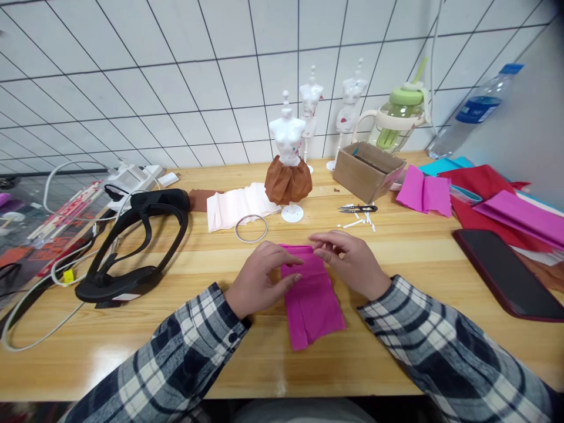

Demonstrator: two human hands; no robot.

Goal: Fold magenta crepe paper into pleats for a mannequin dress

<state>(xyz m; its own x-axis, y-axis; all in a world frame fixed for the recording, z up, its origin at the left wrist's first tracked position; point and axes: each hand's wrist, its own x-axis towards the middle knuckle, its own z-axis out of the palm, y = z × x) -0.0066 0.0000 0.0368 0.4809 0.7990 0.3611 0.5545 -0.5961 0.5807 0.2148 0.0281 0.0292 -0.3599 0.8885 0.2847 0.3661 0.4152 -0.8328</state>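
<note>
A magenta piece of cloth or crepe paper [312, 305] lies on the wooden table in front of me, its far edge folded over in a narrow strip. My left hand [264, 276] is over its left side, thumb and fingers apart, fingertips near the fold. At the right end of that fold is my right hand [350, 258], its thumb and index finger bent close to the edge; whether they pinch it is too small to tell. Beyond stands a small white mannequin [287, 135] wearing a puffy brown skirt [288, 182]. A metal ring [251, 228] lies left of it.
Behind are two more mannequins [311, 106], a cardboard box [368, 173], small scissors [359, 208] with white scraps, and a green-lidded bottle [399, 117]. To the right lie a phone [506, 273] and red fabric [476, 179]; to the left, a black headset frame [136, 247] and cables.
</note>
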